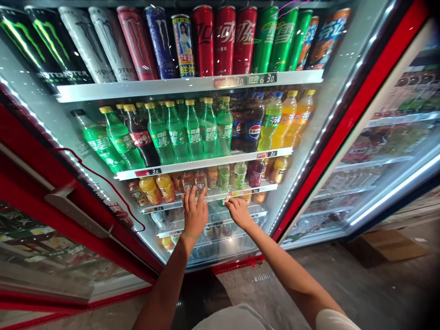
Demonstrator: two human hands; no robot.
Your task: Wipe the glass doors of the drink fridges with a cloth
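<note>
My left hand (195, 211) is open, with its fingers stretched upward and apart in front of the third shelf, over two brown-labelled bottles (200, 179). It appears to lie against the glass front of the drinks cooler. To its right, the fingers of my right hand (238, 212) are closed together near the shelf's price strip (237, 194). A small pale thing (225, 200) shows at their tips, too small to name. Green plastic bottles (191, 133) with yellow caps line the shelf above both hands.
Tall cans (225, 43) fill the top shelf. On the left is a red door frame with a handle (79, 208); a red post (338, 123) rises on the right, beside another cooler (381, 151). A flat cardboard piece (385, 247) lies on the floor (319, 275).
</note>
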